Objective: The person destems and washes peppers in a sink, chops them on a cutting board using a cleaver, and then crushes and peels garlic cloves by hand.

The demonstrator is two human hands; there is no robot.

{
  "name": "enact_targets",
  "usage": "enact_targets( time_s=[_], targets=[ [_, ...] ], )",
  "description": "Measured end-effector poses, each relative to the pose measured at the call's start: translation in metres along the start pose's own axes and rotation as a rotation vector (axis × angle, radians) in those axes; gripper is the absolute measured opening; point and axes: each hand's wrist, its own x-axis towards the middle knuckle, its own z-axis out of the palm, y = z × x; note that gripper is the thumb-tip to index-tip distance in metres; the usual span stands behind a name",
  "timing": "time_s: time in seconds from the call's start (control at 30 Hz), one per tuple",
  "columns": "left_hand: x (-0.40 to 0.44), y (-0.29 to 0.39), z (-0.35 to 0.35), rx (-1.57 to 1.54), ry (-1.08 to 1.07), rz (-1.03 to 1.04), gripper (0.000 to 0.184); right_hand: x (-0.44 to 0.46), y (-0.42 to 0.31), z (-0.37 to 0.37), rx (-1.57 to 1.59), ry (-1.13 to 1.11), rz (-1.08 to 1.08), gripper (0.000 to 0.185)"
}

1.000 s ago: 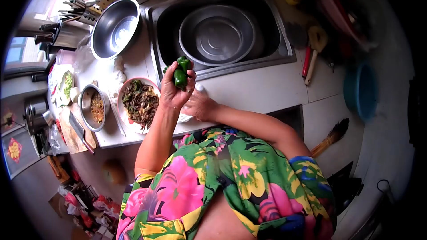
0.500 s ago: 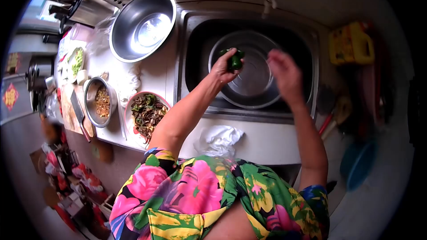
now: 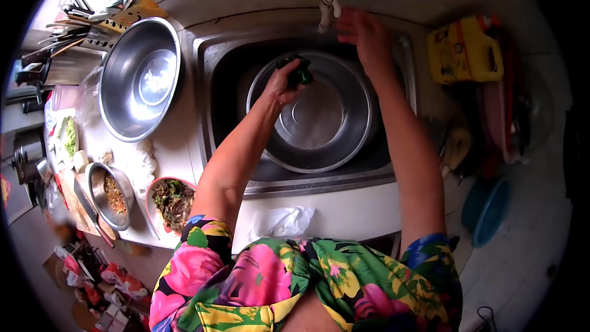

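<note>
My left hand (image 3: 283, 88) is closed around dark, glossy green peppers (image 3: 301, 74), held over a wide metal basin (image 3: 314, 163). The basin stands in the stainless steel sink (image 3: 295, 189). My right hand (image 3: 367, 38) is raised at the back of the sink, just right of the white tap (image 3: 326, 15). Its fingers are stretched out and slightly blurred, and it holds nothing. I cannot tell whether the fingertips touch the tap.
Left of the sink are a large metal bowl (image 3: 110, 101), a plate of dark chopped food (image 3: 172, 201), a smaller bowl (image 3: 128, 200) and a knife (image 3: 86, 203) on a board. A yellow jug (image 3: 458, 55) stands right; a white plastic bag (image 3: 286, 221) lies in front.
My right hand has moved up and back from over the basin's right side to beside the tap. My left hand still holds the peppers. The head view has shifted.
</note>
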Motion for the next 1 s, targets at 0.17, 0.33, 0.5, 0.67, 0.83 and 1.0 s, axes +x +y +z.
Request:
enact_targets(
  time_s=[0.17,0.33,0.5,0.67,0.83,1.0],
  targets=[
    [0.044,-0.004,0.002,0.076,0.106,0.002,0.024,-0.004,-0.011,0.019,-0.317,0.118,-0.290,0.028],
    [0.041,-0.012,0.026,0.135,0.183,0.027,0.028,0.015,0.000,-0.001,-0.572,0.140,-0.433,0.028],
    [0.053,-0.021,0.015,0.156,0.162,0.115,0.029,-0.028,0.109,-0.001,-0.314,0.210,0.091,0.039],
    [0.043,-0.020,0.044,0.656,0.664,0.434,0.038,-0.054,0.111,0.053,-0.384,0.254,0.239,0.047],
    [0.045,-0.001,0.072,1.046,0.801,0.507,0.047,-0.031,0.101,0.057,-0.352,0.238,0.356,0.049],
    [0.050,-0.014,0.058,0.964,0.533,0.699,0.036,-0.030,0.091,0.066,-0.131,0.244,0.147,0.045]
  ],
)
